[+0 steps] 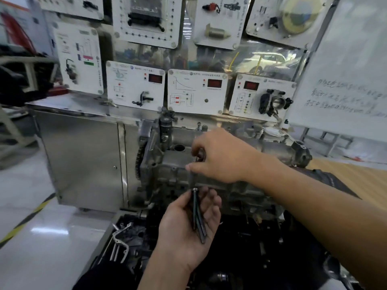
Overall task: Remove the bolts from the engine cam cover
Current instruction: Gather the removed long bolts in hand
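The grey aluminium cam cover (178, 162) lies on top of the engine in the middle of the view. My right hand (222, 158) reaches over it from the right and pinches a long dark bolt (192, 176) that stands upright above the cover's near edge. Just below, my left hand (188, 225) is held palm up in front of the engine. Several long dark bolts (198, 218) lie in it, with its thumb and fingers curled round them. Where the pinched bolt's lower end meets the cover is blurred.
A steel cabinet (83, 155) stands left of the engine. Training panels (196, 91) with sensors and red displays hang behind it, with a whiteboard (345, 80) at the right. Below the engine a dark tray (125, 237) holds loose metal parts. A wooden surface (345, 174) lies at the right.
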A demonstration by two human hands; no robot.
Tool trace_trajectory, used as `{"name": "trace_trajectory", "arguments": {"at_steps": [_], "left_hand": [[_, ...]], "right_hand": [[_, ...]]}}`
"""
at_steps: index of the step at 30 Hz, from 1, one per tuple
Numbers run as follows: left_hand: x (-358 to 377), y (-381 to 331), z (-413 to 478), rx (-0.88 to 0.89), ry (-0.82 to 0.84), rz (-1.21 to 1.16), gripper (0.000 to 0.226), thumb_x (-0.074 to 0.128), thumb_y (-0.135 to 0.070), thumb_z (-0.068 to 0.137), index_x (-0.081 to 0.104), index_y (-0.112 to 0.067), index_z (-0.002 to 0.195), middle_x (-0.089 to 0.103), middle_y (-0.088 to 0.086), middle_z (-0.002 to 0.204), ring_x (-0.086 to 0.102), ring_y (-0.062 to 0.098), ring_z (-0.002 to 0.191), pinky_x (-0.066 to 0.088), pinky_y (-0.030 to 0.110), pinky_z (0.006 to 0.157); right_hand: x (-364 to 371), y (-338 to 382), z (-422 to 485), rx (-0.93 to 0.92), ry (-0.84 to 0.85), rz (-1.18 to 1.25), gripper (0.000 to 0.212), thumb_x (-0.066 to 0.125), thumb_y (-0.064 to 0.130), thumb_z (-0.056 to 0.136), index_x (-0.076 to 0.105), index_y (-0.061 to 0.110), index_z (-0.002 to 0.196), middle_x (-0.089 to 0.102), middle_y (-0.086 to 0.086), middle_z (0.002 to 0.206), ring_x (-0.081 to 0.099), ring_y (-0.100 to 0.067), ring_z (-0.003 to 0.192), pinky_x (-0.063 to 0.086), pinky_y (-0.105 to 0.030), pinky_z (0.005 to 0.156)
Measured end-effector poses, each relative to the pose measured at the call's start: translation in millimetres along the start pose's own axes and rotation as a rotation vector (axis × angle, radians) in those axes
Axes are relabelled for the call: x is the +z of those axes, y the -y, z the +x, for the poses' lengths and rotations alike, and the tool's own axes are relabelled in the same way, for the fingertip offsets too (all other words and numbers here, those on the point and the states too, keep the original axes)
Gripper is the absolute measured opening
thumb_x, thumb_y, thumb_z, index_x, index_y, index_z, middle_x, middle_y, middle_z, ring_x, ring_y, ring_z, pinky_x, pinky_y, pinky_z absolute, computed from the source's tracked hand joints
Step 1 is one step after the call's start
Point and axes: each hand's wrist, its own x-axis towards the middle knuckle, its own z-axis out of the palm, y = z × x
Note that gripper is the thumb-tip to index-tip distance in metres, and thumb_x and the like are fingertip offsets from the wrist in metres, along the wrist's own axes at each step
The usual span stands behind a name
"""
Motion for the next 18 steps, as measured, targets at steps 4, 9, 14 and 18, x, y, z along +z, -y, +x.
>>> {"name": "trace_trajectory", "arguments": {"at_steps": [4,9,14,18], "left_hand": [[1,-9,0,0.033,-0.018,0.014,0.054,0.042,-0.034,0.102,0.074,0.003,0.079,0.07,0.017,0.079,0.07,0.028,0.059,0.057,0.028,0.052],[4,-15,3,0.047,-0.003,0.036,0.055,0.043,-0.037,0.102,0.075,0.003,0.081,0.07,0.017,0.081,0.07,0.029,0.06,0.057,0.027,0.053],[8,-19,2,0.027,0.002,0.081,0.049,0.046,-0.034,0.101,0.077,0.002,0.089,0.072,0.016,0.084,0.071,0.028,0.063,0.058,0.027,0.054],[7,-20,4,-0.014,0.055,0.05,0.041,0.049,-0.023,0.093,0.077,0.003,0.079,0.069,0.016,0.077,0.069,0.028,0.057,0.056,0.026,0.048]], "right_hand": [[-1,5,0,-0.021,0.037,-0.119,0.027,0.064,0.042,0.091,0.069,0.016,0.09,0.066,-0.004,0.088,0.064,-0.026,0.08,0.057,-0.042,0.07],[-16,21,-8,-0.112,0.012,-0.321,0.015,0.05,0.011,0.098,0.056,0.012,0.084,0.043,0.001,0.069,0.057,-0.024,0.067,0.054,-0.039,0.061],[-61,17,-12,-0.196,0.023,0.037,0.012,0.065,0.026,0.094,0.076,0.022,0.095,0.066,0.018,0.08,0.061,0.004,0.071,0.053,-0.015,0.07],[-27,22,-6,-0.249,0.297,-0.047,0.018,0.061,0.033,0.095,0.075,0.02,0.097,0.064,0.017,0.074,0.059,0.004,0.071,0.05,-0.02,0.07]]}}
